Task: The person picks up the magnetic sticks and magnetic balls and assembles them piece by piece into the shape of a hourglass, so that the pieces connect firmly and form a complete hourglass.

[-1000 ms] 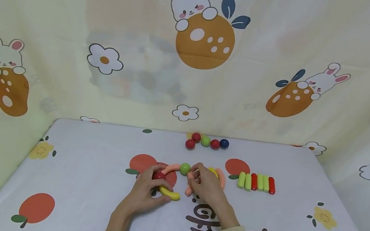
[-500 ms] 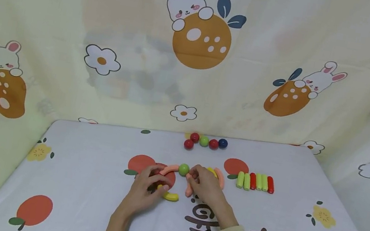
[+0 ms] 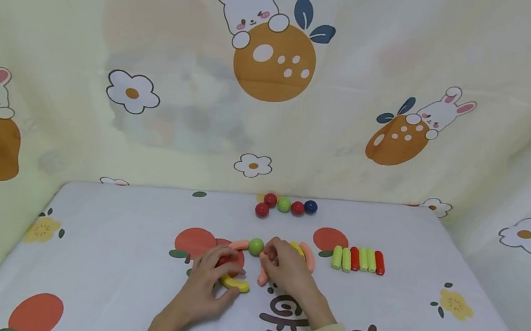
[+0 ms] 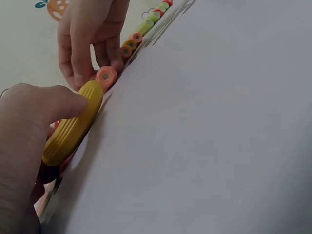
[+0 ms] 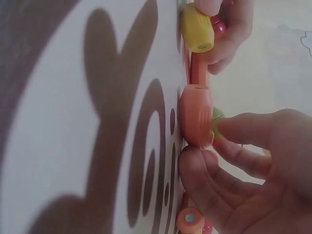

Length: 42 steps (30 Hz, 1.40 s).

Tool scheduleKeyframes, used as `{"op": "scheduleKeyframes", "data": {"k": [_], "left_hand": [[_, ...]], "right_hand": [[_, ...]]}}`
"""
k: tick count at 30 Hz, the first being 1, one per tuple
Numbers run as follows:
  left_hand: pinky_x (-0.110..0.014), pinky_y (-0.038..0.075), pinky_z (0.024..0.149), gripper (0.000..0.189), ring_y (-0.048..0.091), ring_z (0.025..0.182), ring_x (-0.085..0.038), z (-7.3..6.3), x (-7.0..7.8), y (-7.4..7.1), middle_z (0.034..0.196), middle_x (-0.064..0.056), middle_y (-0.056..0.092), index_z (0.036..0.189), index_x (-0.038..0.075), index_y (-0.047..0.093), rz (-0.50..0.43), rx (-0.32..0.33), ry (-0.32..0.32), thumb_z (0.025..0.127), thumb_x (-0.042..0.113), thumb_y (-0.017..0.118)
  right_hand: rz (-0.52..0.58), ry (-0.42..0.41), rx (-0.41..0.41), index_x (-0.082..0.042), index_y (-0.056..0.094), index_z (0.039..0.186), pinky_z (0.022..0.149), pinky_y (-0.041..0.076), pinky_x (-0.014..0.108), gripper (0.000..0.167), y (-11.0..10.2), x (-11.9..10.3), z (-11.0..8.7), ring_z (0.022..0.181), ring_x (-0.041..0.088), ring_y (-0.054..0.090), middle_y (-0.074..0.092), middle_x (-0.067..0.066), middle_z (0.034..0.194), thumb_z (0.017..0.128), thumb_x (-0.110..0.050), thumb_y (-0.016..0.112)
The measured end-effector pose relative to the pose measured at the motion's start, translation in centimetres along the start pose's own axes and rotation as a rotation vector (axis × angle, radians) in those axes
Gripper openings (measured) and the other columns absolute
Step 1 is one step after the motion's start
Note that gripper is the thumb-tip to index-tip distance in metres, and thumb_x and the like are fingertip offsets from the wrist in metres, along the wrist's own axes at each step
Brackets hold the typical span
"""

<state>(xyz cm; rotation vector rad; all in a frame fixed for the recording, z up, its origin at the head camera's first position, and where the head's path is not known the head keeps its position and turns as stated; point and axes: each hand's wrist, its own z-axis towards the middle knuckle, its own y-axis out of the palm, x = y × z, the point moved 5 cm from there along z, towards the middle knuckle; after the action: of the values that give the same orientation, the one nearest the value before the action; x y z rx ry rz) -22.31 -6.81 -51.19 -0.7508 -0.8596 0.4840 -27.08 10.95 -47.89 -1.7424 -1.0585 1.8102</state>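
Observation:
My left hand [image 3: 201,288] holds a yellow curved stick [image 3: 237,285], with the thumb on its ribbed side in the left wrist view. A red ball [image 5: 218,27] shows beside this stick in the right wrist view, mostly covered by fingers from above. My right hand [image 3: 289,269] pinches a pink stick [image 5: 196,116] near its far end, by a green ball [image 3: 256,246]. Another pink stick [image 3: 239,244] runs from the green ball toward my left fingers. The near ends of the yellow and pink sticks lie a short way apart in the head view.
Right of my right hand lie a yellow stick [image 3: 297,248] and a pink curved stick [image 3: 307,256]. Farther right is a row of green and red sticks [image 3: 355,259]. Several balls, including a blue ball [image 3: 310,207], rest near the table's back edge, before a printed curtain [image 3: 183,158].
The head view has shifted, so the scene sits lower and farther left. My left fingers have changed position around the yellow stick and red ball. The right hand keeps its pinch on the pink stick.

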Motion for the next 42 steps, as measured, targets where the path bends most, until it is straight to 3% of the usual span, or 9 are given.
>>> {"op": "scheduleKeyframes", "data": {"k": [5, 9, 16, 21, 24, 27, 34, 42], "left_hand": [[-0.053, 0.031, 0.104, 0.022, 0.033, 0.131, -0.014, -0.2, -0.2, -0.2, 0.132, 0.005, 0.048, 0.101, 0.034, 0.063, 0.000, -0.020, -0.034, 0.079, 0.030, 0.067], [-0.054, 0.032, 0.105, 0.018, 0.033, 0.130, -0.013, -0.2, -0.1, -0.3, 0.132, 0.005, 0.048, 0.094, 0.036, 0.063, -0.005, -0.029, -0.057, 0.079, 0.030, 0.068], [-0.056, 0.031, 0.104, 0.016, 0.033, 0.130, -0.013, -0.3, -0.2, -0.3, 0.130, 0.006, 0.050, 0.091, 0.038, 0.063, -0.046, -0.036, -0.087, 0.079, 0.028, 0.068], [-0.056, 0.032, 0.104, 0.016, 0.034, 0.129, -0.010, -0.4, -0.2, -0.7, 0.128, 0.006, 0.052, 0.090, 0.038, 0.064, -0.085, -0.030, -0.094, 0.080, 0.026, 0.068], [-0.057, 0.033, 0.103, 0.018, 0.035, 0.128, -0.011, -0.6, -0.3, -0.8, 0.127, 0.006, 0.052, 0.090, 0.038, 0.064, -0.083, -0.020, -0.090, 0.079, 0.024, 0.068], [-0.057, 0.034, 0.101, 0.020, 0.035, 0.127, -0.011, -0.6, -0.5, -0.9, 0.127, 0.008, 0.052, 0.089, 0.039, 0.064, -0.069, -0.010, -0.087, 0.078, 0.023, 0.067], [-0.058, 0.034, 0.100, 0.021, 0.037, 0.126, -0.014, -0.4, -0.4, -0.8, 0.125, 0.006, 0.053, 0.090, 0.037, 0.065, -0.113, -0.002, -0.083, 0.078, 0.020, 0.067], [-0.055, 0.034, 0.101, 0.017, 0.036, 0.128, -0.014, 0.0, -0.2, -0.5, 0.122, 0.008, 0.053, 0.090, 0.037, 0.065, -0.128, -0.001, -0.070, 0.081, 0.023, 0.067]], "right_hand": [[0.027, -0.023, 0.016, -0.016, 0.059, 0.096, 0.057, 0.044, 0.020, 0.009, -0.3, -0.3, 0.0, 0.070, 0.011, 0.050, 0.056, -0.004, 0.079, 0.091, -0.022, 0.062], [0.045, -0.038, 0.086, -0.017, 0.061, 0.095, 0.060, 0.044, 0.021, 0.005, -1.6, 0.0, 0.3, 0.071, 0.011, 0.051, 0.058, -0.004, 0.079, 0.090, -0.018, 0.061], [0.113, 0.051, 0.168, -0.016, 0.059, 0.108, 0.076, 0.050, 0.029, 0.015, -4.8, 3.2, 1.8, 0.089, 0.017, 0.055, 0.062, 0.001, 0.099, 0.094, -0.022, 0.055], [0.161, 0.019, 0.262, -0.010, 0.058, 0.111, 0.087, 0.049, 0.037, 0.019, -6.9, 5.3, 3.2, 0.098, 0.024, 0.057, 0.062, 0.010, 0.108, 0.096, -0.019, 0.052], [0.193, 0.005, 0.334, -0.006, 0.058, 0.111, 0.087, 0.048, 0.038, 0.019, -7.9, 6.3, 4.4, 0.099, 0.026, 0.058, 0.062, 0.013, 0.108, 0.095, -0.016, 0.053], [0.223, 0.043, 0.373, -0.006, 0.057, 0.112, 0.086, 0.047, 0.036, 0.021, -8.5, 7.2, 5.7, 0.100, 0.027, 0.056, 0.061, 0.014, 0.110, 0.095, -0.017, 0.052], [0.315, 0.155, 0.333, -0.007, 0.052, 0.119, 0.093, 0.044, 0.037, 0.028, -9.5, 8.4, 8.0, 0.108, 0.028, 0.051, 0.055, 0.014, 0.118, 0.095, -0.022, 0.051], [0.250, 0.229, 0.233, -0.005, 0.048, 0.126, 0.094, 0.044, 0.041, 0.038, -9.7, 9.2, 9.4, 0.115, 0.033, 0.049, 0.051, 0.019, 0.125, 0.093, -0.023, 0.052]]}}
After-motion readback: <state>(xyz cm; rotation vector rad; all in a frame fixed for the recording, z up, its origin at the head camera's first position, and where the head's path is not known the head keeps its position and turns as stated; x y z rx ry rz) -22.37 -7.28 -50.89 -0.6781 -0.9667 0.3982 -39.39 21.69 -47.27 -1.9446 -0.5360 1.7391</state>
